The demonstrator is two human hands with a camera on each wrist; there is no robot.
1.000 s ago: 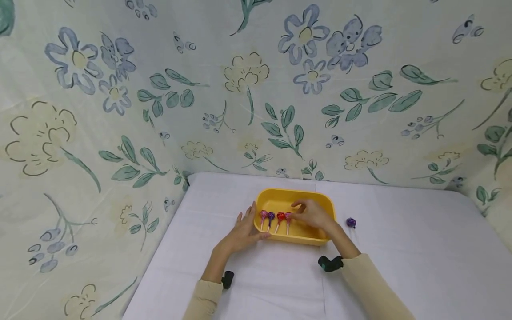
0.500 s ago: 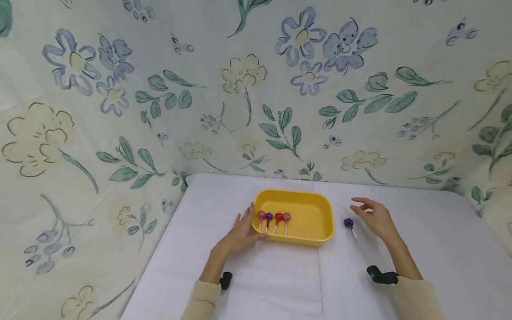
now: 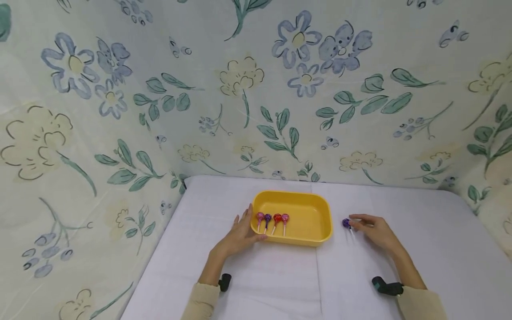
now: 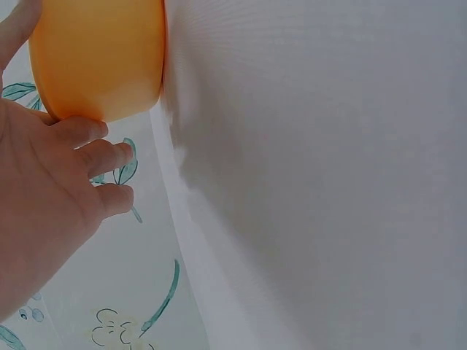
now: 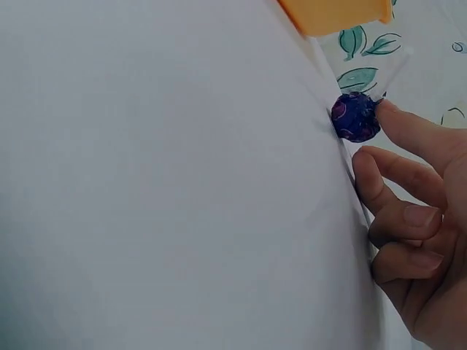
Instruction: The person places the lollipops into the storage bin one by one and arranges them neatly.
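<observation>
My left hand (image 3: 239, 234) holds the left end of a yellow plastic tray (image 3: 296, 241), thumb at the front wall and fingers along the left side. In the left wrist view, the thumb and index finger touch the tray (image 4: 102, 58); the other fingers are bent off it. Inside lie several lollipops in a row: pink (image 3: 260, 215), purple (image 3: 267, 218), red (image 3: 277, 218) and another pink one (image 3: 285, 217). Right of the tray, a purple lollipop (image 5: 356, 117) lies on the table. The thumb of my right hand (image 3: 378, 232) touches its neck; the index fingertip is slightly apart from it.
White cloth (image 3: 272, 284) covers the table. Behind and to the left hangs a floral fabric (image 3: 248, 111). Black wrist cameras sit on the left wrist (image 3: 225, 282) and right wrist (image 3: 387, 286).
My right hand has left the tray, moved right over the table and come down at the loose purple lollipop. The left hand stays at the tray, and the lollipops inside keep their places.
</observation>
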